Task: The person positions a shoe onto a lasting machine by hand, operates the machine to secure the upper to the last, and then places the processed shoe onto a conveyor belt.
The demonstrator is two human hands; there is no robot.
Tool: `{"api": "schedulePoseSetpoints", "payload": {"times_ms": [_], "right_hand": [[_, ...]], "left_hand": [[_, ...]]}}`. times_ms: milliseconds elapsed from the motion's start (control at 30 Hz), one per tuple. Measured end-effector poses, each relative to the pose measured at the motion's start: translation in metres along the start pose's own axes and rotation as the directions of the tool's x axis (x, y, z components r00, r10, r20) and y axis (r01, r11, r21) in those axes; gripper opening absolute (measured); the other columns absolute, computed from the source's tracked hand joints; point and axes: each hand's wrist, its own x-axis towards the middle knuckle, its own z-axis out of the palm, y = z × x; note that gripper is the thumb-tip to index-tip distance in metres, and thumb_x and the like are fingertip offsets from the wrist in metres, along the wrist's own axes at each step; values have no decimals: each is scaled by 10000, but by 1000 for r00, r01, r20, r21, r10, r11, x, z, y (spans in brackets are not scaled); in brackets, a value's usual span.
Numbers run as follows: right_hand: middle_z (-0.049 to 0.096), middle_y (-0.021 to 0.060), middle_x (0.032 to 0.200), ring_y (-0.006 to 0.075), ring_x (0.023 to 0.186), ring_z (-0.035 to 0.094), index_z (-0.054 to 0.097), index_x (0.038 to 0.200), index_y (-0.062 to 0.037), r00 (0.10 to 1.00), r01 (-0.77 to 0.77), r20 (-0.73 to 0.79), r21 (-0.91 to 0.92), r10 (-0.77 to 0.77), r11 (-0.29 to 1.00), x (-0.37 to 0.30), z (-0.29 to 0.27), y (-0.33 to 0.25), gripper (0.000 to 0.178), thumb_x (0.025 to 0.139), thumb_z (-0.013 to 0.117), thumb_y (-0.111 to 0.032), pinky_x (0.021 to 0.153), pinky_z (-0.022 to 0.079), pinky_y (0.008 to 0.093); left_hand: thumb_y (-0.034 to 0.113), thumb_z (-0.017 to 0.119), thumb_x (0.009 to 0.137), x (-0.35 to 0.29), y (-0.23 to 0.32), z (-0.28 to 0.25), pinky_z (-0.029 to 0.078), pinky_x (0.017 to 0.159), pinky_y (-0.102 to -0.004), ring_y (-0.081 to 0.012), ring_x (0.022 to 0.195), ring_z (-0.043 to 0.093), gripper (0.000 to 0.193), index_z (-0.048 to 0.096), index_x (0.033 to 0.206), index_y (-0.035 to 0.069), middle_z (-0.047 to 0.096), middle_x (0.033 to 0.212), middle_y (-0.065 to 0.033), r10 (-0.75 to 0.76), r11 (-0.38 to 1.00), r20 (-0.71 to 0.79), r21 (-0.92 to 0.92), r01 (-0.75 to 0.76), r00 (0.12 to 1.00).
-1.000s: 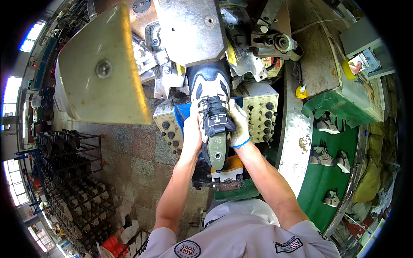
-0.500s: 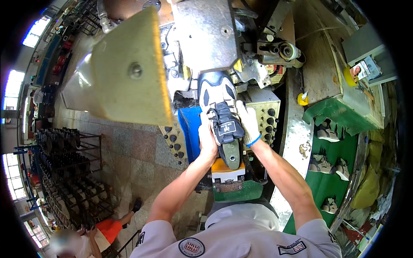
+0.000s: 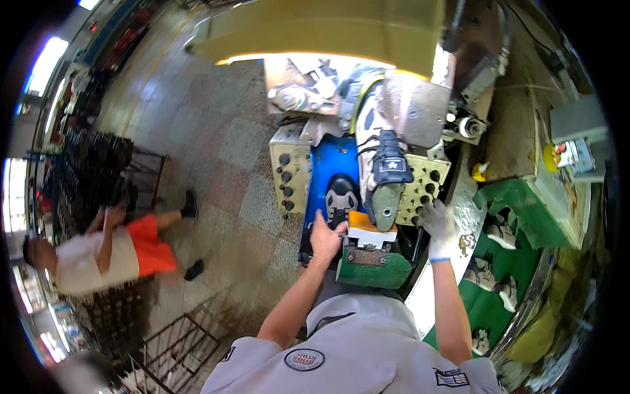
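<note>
A beige-and-black shoe upper (image 3: 369, 157) on a dark green last (image 3: 385, 203) sits in the machine, its toe end beneath the metal plate. Neither of my hands touches it. Lower left, a second shoe (image 3: 340, 196) with a black toe lies in the blue chute (image 3: 328, 157). Around its near end, beside the orange pad (image 3: 367, 221), the thumb and fingers of my bare left hand (image 3: 326, 238) are closed; the exact grip is partly hidden. My gloved right hand (image 3: 438, 226) holds nothing, fingers apart, next to the right button panel (image 3: 420, 177) and a black lever.
A yellowish guard (image 3: 321, 33) hangs over the machine. Several shoes lie on a green shelf (image 3: 485, 295) at right, beside a metal ledge. On the left, a person in orange shorts (image 3: 151, 243) is near dark racks (image 3: 98, 167). A left button panel (image 3: 287, 164) flanks the chute.
Both hands have left the shoe upper in the machine. My left hand moved down to the second shoe, now visible in the chute; my right moved aside and opened. The view shifted.
</note>
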Motion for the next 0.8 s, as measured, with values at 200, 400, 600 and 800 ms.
{"api": "schedulePoseSetpoints", "payload": {"times_ms": [200, 400, 600, 800], "right_hand": [[606, 287, 1304, 373, 1055, 688, 478, 1413, 43, 986, 11, -160, -214, -46, 977, -57, 3, -22, 544, 1007, 584, -304, 812, 604, 426], [583, 295, 1338, 401, 1115, 661, 391, 1474, 42, 991, -42, -136, -223, 12, 974, -58, 2, -30, 567, 1024, 525, -277, 850, 596, 452], [597, 305, 1305, 400, 1074, 681, 406, 1449, 94, 997, 33, 77, -97, -26, 995, -78, 29, -43, 559, 1045, 470, -287, 837, 611, 448], [623, 271, 1269, 345, 1041, 702, 407, 1445, 100, 967, 6, 253, -96, 19, 995, -124, 93, -59, 637, 1011, 572, -337, 873, 596, 398]], "left_hand": [[305, 840, 731, 15, -22, 37, 489, 1009, -485, -470, 1225, 566, 991, 308, 1482, -62, 503, 1413, -319, -122, 992, 40, -3, 122, 992], [243, 893, 646, 31, -18, -3, 563, 889, -412, -357, 962, 711, 753, 575, 1248, -81, 732, 1031, -217, 72, 990, 137, -132, -54, 988], [128, 897, 627, -5, 13, -112, 541, 773, -297, -160, 803, 662, 423, 715, 980, -19, 718, 916, -65, -9, 882, 427, -423, 209, 904], [109, 919, 533, -48, 51, -244, 479, 727, -286, -120, 789, 588, 410, 680, 851, 8, 642, 904, -2, 87, 909, 427, -405, 104, 900]]}}
